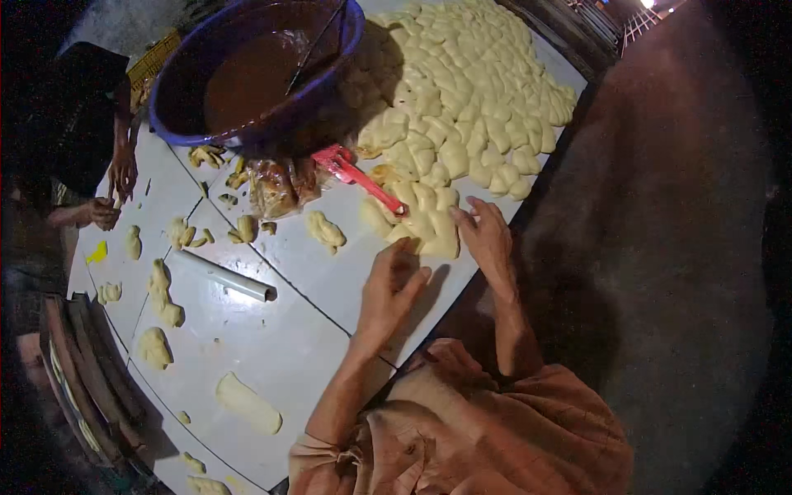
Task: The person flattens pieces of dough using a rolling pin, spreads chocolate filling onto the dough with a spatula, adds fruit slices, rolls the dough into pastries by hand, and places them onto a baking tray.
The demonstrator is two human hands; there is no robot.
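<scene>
My left hand (394,289) hovers at the lower edge of a cluster of pale dough pieces (429,227), its fingers loosely curved and apart, with no object visible in it. At the right side of that cluster my right hand (487,235) has its fingers apart, thumb near the dough. A red plastic utensil (363,181) lies across the cluster. Behind it, a broad mass of dough pieces (470,99) covers the back right of the white tiled table (305,388). A flattened dough strip (247,400) and a grey-white pipe (223,275) lie to the left.
A purple tub (165,111) of brown filling stands at the back beside a plastic bag (280,186) with brown contents. Another person (91,124) works at the left edge, hands on the table. A yellow scraper (97,252) lies there. Stacked dark boards (87,371) sit lower left; floor (660,289) runs along the right.
</scene>
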